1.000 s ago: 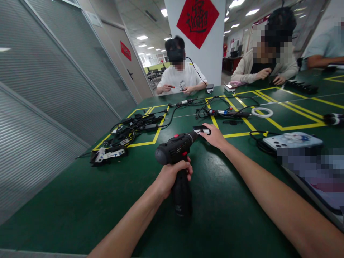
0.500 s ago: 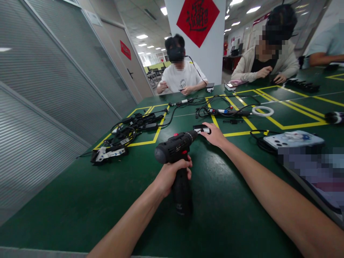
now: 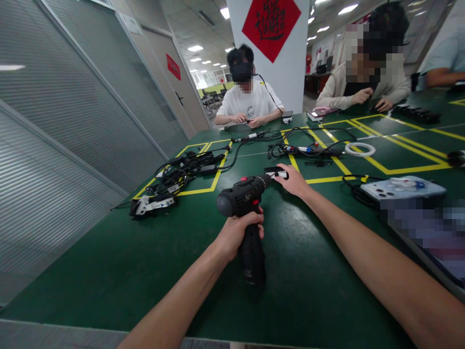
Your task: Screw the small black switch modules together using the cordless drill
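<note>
My left hand is wrapped round the grip of a black cordless drill. The drill's chuck points away from me and to the right, toward a small black-and-white block on the green table. Fingers of my right hand grip this block at its right side. The chuck's front end meets the block's near left edge in the picture; whether a bit touches it I cannot tell. My right fingertips are partly hidden behind the block.
Tangled black cables lie at the left with a black-and-white piece. A white ring and more cables are beyond my right hand. A phone lies right. Two people sit opposite.
The whole view has shifted slightly, so things appear a little further right. Both hands keep their grip on the drill and the block. The person opposite has brought their hands closer together.
</note>
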### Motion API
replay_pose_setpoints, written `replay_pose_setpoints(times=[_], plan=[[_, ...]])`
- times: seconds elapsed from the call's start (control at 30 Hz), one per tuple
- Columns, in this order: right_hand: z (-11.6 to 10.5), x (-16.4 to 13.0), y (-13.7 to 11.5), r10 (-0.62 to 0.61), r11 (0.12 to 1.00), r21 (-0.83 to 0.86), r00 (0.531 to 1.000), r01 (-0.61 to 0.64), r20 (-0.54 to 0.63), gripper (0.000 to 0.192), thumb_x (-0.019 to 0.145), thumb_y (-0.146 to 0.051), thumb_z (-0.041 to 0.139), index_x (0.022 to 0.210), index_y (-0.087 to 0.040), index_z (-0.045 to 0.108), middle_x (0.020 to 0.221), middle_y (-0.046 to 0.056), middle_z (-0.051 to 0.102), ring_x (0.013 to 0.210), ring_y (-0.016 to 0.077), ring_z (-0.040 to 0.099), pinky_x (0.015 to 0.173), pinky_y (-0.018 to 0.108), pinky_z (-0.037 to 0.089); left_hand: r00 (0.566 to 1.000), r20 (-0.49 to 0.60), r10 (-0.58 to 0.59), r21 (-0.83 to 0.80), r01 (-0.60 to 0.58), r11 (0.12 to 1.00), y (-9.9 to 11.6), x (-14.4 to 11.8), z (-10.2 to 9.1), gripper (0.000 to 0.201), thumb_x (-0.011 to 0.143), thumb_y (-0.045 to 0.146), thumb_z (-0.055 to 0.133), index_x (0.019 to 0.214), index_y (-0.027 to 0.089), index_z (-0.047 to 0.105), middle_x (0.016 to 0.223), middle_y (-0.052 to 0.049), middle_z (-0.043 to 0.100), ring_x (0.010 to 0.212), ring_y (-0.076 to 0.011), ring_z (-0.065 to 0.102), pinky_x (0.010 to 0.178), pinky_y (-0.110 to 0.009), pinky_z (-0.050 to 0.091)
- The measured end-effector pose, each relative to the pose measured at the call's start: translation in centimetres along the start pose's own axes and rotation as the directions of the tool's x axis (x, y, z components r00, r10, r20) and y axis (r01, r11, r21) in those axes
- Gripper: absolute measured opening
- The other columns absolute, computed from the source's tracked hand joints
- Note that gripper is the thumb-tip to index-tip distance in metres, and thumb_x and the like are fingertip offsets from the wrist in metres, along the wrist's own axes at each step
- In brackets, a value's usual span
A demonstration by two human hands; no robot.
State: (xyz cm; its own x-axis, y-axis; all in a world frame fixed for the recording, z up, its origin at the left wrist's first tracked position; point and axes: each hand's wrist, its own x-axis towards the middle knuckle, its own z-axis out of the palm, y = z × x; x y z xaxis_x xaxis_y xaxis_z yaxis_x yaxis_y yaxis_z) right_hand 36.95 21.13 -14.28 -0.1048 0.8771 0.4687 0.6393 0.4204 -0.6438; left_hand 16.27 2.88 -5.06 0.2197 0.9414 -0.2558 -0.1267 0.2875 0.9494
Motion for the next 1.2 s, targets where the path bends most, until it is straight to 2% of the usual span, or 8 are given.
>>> replay_pose_setpoints(times=[0.5,0.67,0.8,1.2], plan=[[0.5,0.1,0.6,-0.022,1.0,-0.01,1.0,0.022,-0.02,0.05,0.082,-0.034,0.065,0.13,-0.022,0.058,0.12,0.01,0.059,0.11,0.0267,0.058,0.098,0.042,0.045,1.0,-0.004,0.008,0.005,-0.008,1.0,0.0,-0.1,0.2,0.021,0.07,0.023,0.066,0.087,0.014,0.059,0.073,-0.001,0.059,0.05,-0.0098,0.056,0.052,-0.024,0.041],[0.7,0.1,1.1,-0.039,0.999,-0.02,0.999,0.038,-0.026,0.051,0.082,-0.034,0.065,0.131,-0.024,0.057,0.119,0.01,0.06,0.11,0.0275,0.058,0.098,0.043,0.045,0.999,0.0,-0.042,-0.028,0.042,0.999,0.0,0.0,0.0,0.025,0.067,0.025,0.068,0.088,0.014,0.059,0.071,0.0,0.058,0.05,-0.0102,0.056,0.05,-0.023,0.041],[0.9,0.1,1.1,-0.035,0.999,-0.03,0.999,0.035,-0.031,0.051,0.082,-0.035,0.064,0.131,-0.024,0.057,0.12,0.01,0.06,0.11,0.0277,0.059,0.098,0.043,0.045,1.0,-0.012,-0.017,-0.002,0.017,1.0,0.0,0.0,0.1,0.023,0.068,0.023,0.067,0.087,0.013,0.059,0.072,-0.001,0.058,0.049,-0.0101,0.056,0.05,-0.023,0.041],[0.9,0.1,1.2,-0.048,0.999,-0.025,0.998,0.047,-0.036,0.051,0.082,-0.035,0.065,0.131,-0.024,0.057,0.122,0.01,0.059,0.11,0.0279,0.059,0.098,0.044,0.045,1.0,0.0,-0.006,0.039,0.006,0.999,0.1,-0.1,0.2,0.019,0.07,0.023,0.062,0.086,0.014,0.059,0.057,0.001,0.053,0.049,-0.0114,0.053,0.051,-0.023,0.041]])
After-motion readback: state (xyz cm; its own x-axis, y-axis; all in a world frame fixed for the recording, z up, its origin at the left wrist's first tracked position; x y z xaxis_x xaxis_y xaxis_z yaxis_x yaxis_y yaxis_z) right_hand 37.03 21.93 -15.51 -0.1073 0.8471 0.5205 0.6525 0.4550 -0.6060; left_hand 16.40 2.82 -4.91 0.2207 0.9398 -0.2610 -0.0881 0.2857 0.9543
